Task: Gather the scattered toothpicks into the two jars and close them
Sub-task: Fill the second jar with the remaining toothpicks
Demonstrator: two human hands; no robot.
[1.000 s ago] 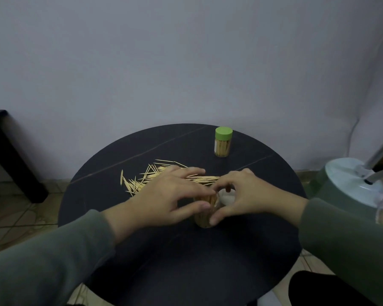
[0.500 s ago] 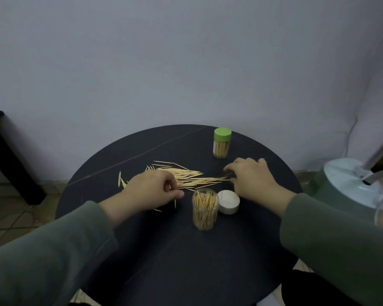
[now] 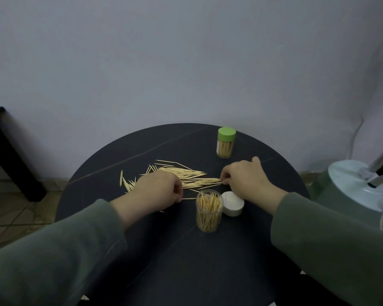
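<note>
Loose toothpicks [image 3: 192, 177] lie in a fan across the middle of the round black table [image 3: 186, 261]. My left hand [image 3: 157, 188] rests on the left part of the pile, fingers curled, pinching a few toothpicks at the thumb. My right hand [image 3: 245, 180] has its curled fingertips pinching the right ends of the toothpicks. An open clear jar [image 3: 209, 210], partly filled with upright toothpicks, stands between my hands on the near side. Its white lid [image 3: 232, 205] lies beside it on the right. A second jar, closed with a green lid [image 3: 226, 142], stands at the back.
A pale green and white appliance [image 3: 352, 186] stands right of the table, close to my right forearm. A dark piece of furniture [image 3: 0, 138] sits at the far left against the wall. Tiled floor shows below the table's left edge.
Both hands left the open jar and moved back to the pile. My right hand's fingers, stretched half a second ago, have now curled at the toothpick ends.
</note>
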